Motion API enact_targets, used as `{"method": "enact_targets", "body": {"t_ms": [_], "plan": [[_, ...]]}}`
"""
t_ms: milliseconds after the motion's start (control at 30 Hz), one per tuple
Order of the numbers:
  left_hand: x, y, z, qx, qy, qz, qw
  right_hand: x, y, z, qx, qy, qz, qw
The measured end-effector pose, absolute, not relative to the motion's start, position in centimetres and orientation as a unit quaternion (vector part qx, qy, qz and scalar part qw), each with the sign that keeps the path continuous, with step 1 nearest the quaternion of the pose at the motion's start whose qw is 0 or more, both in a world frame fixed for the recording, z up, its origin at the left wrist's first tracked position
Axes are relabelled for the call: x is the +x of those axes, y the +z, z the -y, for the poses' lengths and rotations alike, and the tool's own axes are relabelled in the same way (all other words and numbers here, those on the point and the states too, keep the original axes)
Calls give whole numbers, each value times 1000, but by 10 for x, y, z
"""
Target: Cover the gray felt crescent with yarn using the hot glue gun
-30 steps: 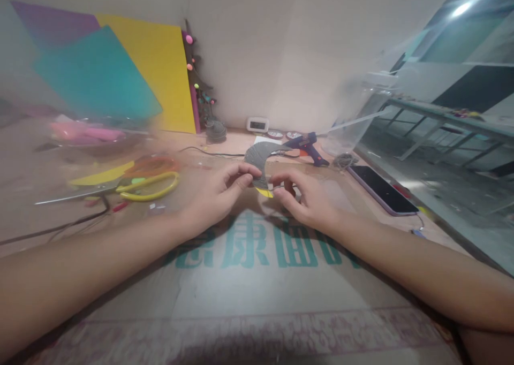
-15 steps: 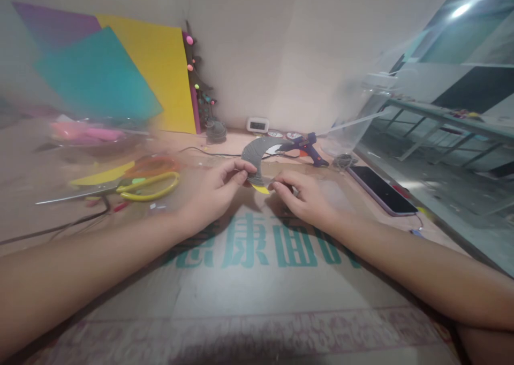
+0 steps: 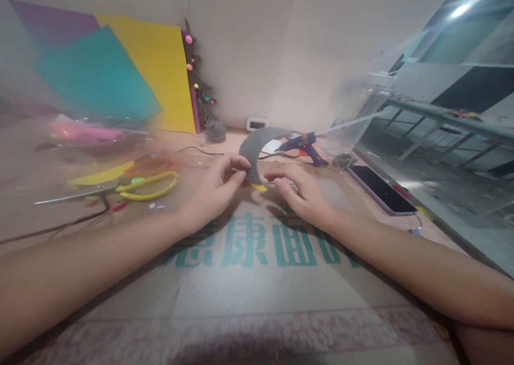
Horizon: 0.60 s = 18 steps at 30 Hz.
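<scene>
A crescent shape [image 3: 251, 153] wound closely with grey cord stands in the middle of the view. Its lower tip shows bare yellow [image 3: 258, 187]. My left hand [image 3: 219, 191] pinches the crescent's lower left edge between thumb and fingers. Just right of the yellow tip is my right hand [image 3: 303, 194], its fingers curled and thumb drawn in. It seems to pinch a thin grey strand of cord [image 3: 270, 182], though the fingers hide most of it. Behind the crescent's right side lies a dark blue glue gun [image 3: 305, 146], its nozzle pointing left.
Scissors with yellow handles [image 3: 148, 187] lie at left, near a cable [image 3: 60, 228]. A phone [image 3: 381, 189] lies at right beside a coil of grey cord [image 3: 344, 161]. At the back are a small white clock [image 3: 257, 124] and coloured sheets [image 3: 160, 76]. Printed cardboard [image 3: 241, 290] covers the table.
The crescent has risen slightly and tilted more upright, showing more of its wound face. My right hand's fingertips have shifted a little up and left. My left hand keeps its hold.
</scene>
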<state>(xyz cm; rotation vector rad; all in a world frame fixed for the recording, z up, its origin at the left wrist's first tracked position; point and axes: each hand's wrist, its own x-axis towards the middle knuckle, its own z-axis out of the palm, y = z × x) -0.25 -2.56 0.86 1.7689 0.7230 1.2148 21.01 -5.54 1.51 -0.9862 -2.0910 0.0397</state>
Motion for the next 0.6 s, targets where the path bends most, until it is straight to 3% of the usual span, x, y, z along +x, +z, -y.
{"method": "enact_targets", "body": {"t_ms": [600], "plan": [[0, 12, 28, 683, 468, -290, 479, 207, 13, 56, -387, 3, 844, 372]]}}
